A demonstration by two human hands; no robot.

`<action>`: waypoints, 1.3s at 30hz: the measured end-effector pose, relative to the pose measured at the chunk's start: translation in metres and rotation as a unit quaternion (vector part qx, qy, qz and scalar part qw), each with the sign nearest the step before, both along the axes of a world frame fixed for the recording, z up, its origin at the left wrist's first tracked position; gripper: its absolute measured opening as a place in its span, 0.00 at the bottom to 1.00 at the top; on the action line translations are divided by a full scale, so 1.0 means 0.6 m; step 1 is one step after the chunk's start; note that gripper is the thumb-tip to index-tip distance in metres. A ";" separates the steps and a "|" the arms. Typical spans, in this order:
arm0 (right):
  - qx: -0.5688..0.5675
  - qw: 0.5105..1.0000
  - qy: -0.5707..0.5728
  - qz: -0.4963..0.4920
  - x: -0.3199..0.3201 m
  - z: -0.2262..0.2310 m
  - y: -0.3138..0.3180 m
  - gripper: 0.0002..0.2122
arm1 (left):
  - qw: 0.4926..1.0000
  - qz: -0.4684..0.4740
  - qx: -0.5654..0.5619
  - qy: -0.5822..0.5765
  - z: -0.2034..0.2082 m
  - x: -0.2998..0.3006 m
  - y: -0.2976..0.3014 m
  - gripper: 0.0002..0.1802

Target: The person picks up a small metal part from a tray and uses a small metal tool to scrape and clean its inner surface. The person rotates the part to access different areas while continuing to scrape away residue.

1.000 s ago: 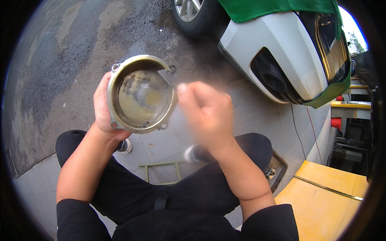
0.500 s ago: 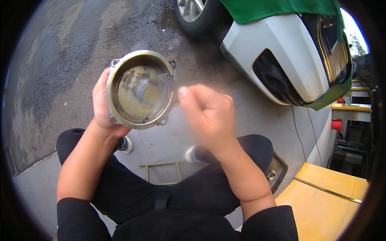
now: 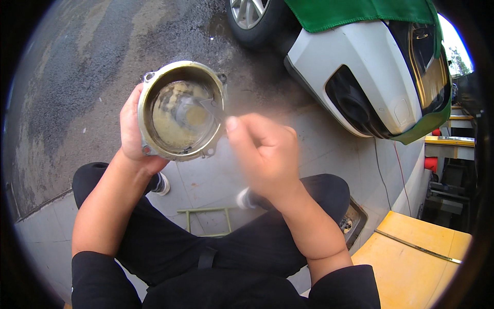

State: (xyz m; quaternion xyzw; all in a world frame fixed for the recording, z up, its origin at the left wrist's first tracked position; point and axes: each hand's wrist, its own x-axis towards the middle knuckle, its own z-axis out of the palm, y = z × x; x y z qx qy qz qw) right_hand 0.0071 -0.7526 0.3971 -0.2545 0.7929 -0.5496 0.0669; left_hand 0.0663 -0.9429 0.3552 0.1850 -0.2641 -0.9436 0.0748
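A round metal housing (image 3: 165, 125) with bolt ears around its rim is held up in front of me, its hollow side facing me. My left hand (image 3: 132, 126) grips it from the left and below, the fingers mostly hidden behind it. Brownish-grey residue coats its floor around a raised round centre. In my closed right hand (image 3: 268, 152) is a thin grey blade (image 3: 210, 107), its pointed end reaching over the rim into the right side of the housing. The right hand is blurred, and whether the blade tip touches the metal I cannot tell.
A white car (image 3: 355, 67) with a green cover (image 3: 339, 13) stands at the upper right. To the lower right are a yellow panel (image 3: 411, 247) and a dirty tray (image 3: 355, 221). A green metal frame (image 3: 208, 209) lies between my feet on grey tiles.
The housing has risen slightly in my left hand. The blade and my right hand have shifted a little against its right side; both hands keep their hold.
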 end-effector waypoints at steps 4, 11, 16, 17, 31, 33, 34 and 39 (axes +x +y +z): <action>0.012 1.000 -0.008 -0.005 0.002 0.000 0.001 0.11 | 1.000 -0.010 0.010 -0.001 0.001 0.000 0.000 0.21; 0.000 1.000 -0.019 0.000 0.008 0.001 -0.004 0.11 | 0.999 -0.009 0.012 0.037 -0.001 -0.005 0.000 0.21; -0.004 1.000 -0.016 -0.001 0.012 -0.006 -0.007 0.12 | 1.000 0.012 0.004 0.007 -0.004 -0.007 -0.001 0.21; -0.011 1.000 -0.014 0.018 0.011 -0.007 -0.007 0.12 | 1.000 0.015 0.003 0.007 -0.006 -0.008 -0.002 0.21; 0.021 0.999 -0.028 0.019 0.011 0.003 -0.007 0.11 | 0.999 0.016 0.004 0.028 -0.006 -0.008 -0.009 0.19; -0.001 0.999 -0.028 0.024 0.013 0.001 -0.010 0.11 | 1.000 0.026 0.003 0.016 -0.004 -0.009 -0.008 0.19; -0.001 1.000 -0.023 0.012 0.014 0.001 -0.010 0.11 | 0.999 0.019 0.003 0.026 -0.003 -0.010 -0.008 0.19; 0.002 0.998 -0.039 0.049 0.021 0.001 -0.009 0.12 | 0.999 0.036 0.011 0.010 -0.002 -0.010 -0.006 0.20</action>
